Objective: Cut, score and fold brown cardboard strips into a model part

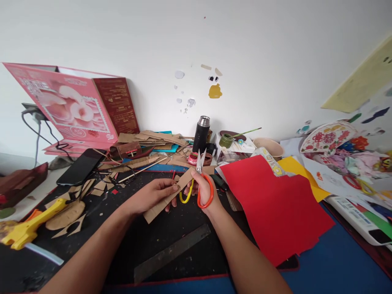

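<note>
My left hand (153, 195) pinches a strip of brown cardboard (157, 211) between thumb and fingers, tilted up to the right. Scissors (199, 161) with one orange and one yellow handle hang on my right hand (206, 188), their blades pointing away and slightly apart. The right thumb lies at the strip's upper end, and the blades are beyond the strip, not around it. Some fingers of both hands are hidden behind the strip and handles. Below them a clear ruler (173, 253) lies on the black mat (119, 257).
Cardboard scraps (150, 141) pile up at the back, near a black flask (201, 134). Red sheets (275, 208) lie to the right. A yellow glue gun (36, 224) and a black phone (81, 167) lie on the left. A pink box (73, 106) stands against the wall.
</note>
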`<state>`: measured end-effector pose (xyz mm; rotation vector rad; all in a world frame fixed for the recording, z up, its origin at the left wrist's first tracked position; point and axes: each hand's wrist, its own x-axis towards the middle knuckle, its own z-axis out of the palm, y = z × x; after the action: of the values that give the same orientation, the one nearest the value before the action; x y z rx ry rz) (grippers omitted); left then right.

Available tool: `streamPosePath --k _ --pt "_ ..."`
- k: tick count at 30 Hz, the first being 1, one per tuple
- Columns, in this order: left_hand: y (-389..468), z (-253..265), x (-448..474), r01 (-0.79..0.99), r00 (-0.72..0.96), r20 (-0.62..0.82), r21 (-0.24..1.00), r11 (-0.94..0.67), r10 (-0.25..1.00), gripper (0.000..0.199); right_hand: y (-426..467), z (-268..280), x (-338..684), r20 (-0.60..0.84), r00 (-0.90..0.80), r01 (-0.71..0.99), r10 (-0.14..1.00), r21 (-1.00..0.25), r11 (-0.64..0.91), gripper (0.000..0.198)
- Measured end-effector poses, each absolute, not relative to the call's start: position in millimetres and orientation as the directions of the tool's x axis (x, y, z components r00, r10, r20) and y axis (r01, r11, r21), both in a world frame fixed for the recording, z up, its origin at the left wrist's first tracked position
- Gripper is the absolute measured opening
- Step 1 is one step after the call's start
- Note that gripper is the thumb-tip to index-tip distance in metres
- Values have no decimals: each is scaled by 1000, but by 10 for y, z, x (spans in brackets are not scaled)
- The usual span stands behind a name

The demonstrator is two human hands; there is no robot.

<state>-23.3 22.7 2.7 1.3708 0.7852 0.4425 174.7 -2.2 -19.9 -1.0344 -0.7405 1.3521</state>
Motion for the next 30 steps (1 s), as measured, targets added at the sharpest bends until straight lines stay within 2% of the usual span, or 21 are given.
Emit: streamPosePath --k 8,17,24,30 --pt "182 57 -246 93 689 -207 976 199 695 61 -4 -203 1762 -135 99 -468 986 -881 -74 50" --pt "181 46 -216 69 699 -234 963 262 676 54 -38 -224 1731 -109 12 -391 994 -915 -95 45" --pt "188 46 -190 -4 682 -142 980 199 717 48 -52 -229 1720 -96 -19 -371 995 -924 -96 44" --pt "203 12 -198 28 695 -191 971 239 694 48 -75 -199 1719 -88 -40 -351 995 -931 -96 44"
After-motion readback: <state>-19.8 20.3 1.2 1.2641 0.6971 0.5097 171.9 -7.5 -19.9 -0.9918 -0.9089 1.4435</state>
